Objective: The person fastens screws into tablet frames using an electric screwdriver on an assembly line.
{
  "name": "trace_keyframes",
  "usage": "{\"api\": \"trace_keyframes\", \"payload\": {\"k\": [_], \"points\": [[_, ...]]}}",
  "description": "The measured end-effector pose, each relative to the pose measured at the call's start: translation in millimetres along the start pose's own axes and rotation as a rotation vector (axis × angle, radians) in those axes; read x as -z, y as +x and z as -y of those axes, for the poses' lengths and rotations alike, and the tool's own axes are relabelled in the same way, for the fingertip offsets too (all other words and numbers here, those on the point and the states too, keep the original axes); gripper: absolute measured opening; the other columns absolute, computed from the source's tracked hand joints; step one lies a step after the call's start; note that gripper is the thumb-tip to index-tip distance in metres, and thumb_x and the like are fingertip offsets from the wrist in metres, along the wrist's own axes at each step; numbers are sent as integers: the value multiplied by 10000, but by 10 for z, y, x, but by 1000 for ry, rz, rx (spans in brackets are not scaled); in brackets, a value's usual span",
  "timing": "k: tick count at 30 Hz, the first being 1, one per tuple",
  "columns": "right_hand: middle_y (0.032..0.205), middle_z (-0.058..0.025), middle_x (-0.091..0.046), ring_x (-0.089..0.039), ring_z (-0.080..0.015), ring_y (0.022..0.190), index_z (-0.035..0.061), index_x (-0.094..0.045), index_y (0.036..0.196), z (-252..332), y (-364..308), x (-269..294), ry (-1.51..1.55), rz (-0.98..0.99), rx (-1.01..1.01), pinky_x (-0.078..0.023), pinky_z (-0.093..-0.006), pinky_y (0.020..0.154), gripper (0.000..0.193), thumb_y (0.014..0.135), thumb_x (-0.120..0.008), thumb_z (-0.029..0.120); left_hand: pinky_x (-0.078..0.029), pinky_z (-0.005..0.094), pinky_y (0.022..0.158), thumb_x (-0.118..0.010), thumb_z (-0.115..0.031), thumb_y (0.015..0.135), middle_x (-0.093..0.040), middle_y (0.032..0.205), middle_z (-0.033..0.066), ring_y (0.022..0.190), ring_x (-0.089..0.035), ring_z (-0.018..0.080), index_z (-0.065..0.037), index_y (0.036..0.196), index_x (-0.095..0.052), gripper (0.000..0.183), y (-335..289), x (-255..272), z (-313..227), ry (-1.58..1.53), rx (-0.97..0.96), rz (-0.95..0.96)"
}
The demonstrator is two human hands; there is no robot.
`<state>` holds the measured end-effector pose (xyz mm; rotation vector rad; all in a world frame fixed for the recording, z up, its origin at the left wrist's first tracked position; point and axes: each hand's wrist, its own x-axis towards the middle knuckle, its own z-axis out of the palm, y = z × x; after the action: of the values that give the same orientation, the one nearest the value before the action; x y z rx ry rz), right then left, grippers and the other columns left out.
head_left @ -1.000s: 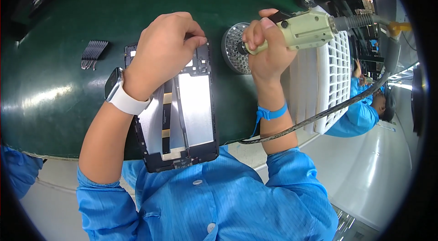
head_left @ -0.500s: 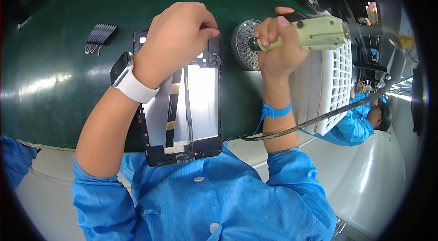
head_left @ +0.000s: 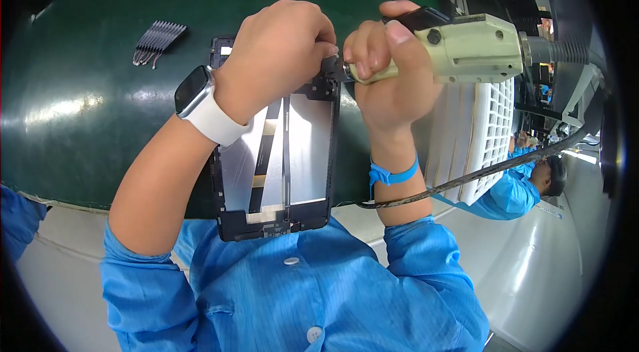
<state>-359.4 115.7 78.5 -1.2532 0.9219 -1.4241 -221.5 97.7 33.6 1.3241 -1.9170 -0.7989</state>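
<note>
An opened tablet (head_left: 313, 145) with a black frame and silvery inside lies in front of me, its near end reaching past the table edge. My left hand (head_left: 283, 52) covers its far end, fingers bent and pinched near the far right corner; what they hold or press is hidden. In my right hand (head_left: 399, 79) is a pale green electric screwdriver (head_left: 472, 49), lying almost level. Its tip points left to that same corner, close to my left fingertips. A black strip cable (head_left: 263, 159) runs along the tablet's inside.
A bundle of thin black strip parts (head_left: 160, 42) lies on the green table (head_left: 86, 119) to the left. On the right stand a white grid-sided crate (head_left: 492, 125) and a dark cable (head_left: 479, 169) crossing my forearm. Beyond it sits a co-worker in blue (head_left: 512, 185).
My right hand has brought the screwdriver left, from over the round metal screw tray to the tablet's corner. The tray is now hidden. My left hand stays at the tablet's far end.
</note>
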Motion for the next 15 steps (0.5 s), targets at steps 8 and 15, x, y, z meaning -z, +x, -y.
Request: {"api": "trace_keyframes", "payload": {"k": [8, 15], "points": [[658, -69, -557, -502, -124, 502, -66, -592, 1014, -66, -55, 15, 198, 23, 11, -409, -272, 462, 147, 869, -572, -53, -539, 424, 730, -667, -83, 785, -698, 812, 148, 814, -672, 336, -31, 822, -751, 106, -53, -2, 8, 9, -31, -18], [726, -69, -584, -515, -107, 517, -59, -600, 1026, -60, -112, -22, 184, 67, 56, -422, -251, 464, 174, 852, -596, -68, -533, 420, 744, -664, -83, 779, -681, 818, 145, 841, -661, 337, -36, 829, -745, 106, -102, 40, -30, -25, -57, -1]]}}
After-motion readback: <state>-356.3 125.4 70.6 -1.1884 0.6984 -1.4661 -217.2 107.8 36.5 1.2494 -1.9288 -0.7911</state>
